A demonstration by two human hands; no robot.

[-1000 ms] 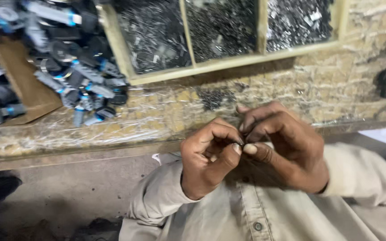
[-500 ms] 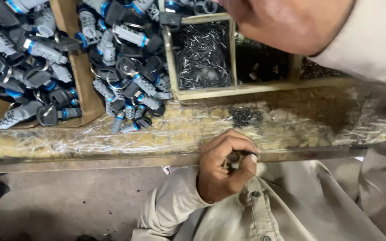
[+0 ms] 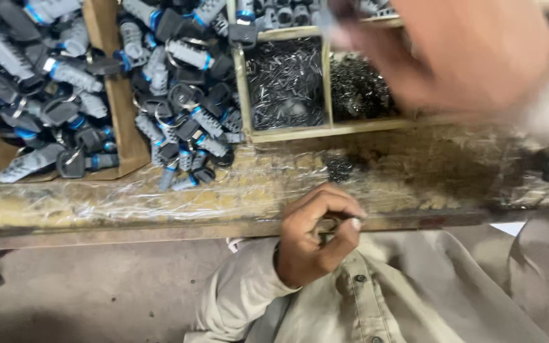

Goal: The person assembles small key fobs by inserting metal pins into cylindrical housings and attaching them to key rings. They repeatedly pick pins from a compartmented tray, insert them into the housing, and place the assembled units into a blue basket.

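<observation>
1. Worn wood wrapped in clear plastic makes up the desk (image 3: 128, 203), its front edge running across the view above the person's lap.
2. At the back of the desk sits a tray (image 3: 287, 134) with wooden dividers; one compartment holds thin dark pins (image 3: 285, 86), the next a heap of small dark springs (image 3: 360, 89).
3. Left of the tray lies a big pile of grey and blue parts (image 3: 179, 95), spilling toward the desk's edge.
4. The left hand (image 3: 316, 238) is at the desk's front edge, curled tight, thumb and forefinger pinching a small piece (image 3: 340, 222); it is too small and hidden to tell its kind.
5. The right hand (image 3: 471, 54) is up over the tray, blurred; whether it is released or clenched on something, I cannot tell.
6. A few springs (image 3: 340, 166) lie loose on the desk, just beyond the left hand.
7. Judging by this, the work looks mid-step: the piece is held ready, and the heaps suggest much is left.
</observation>
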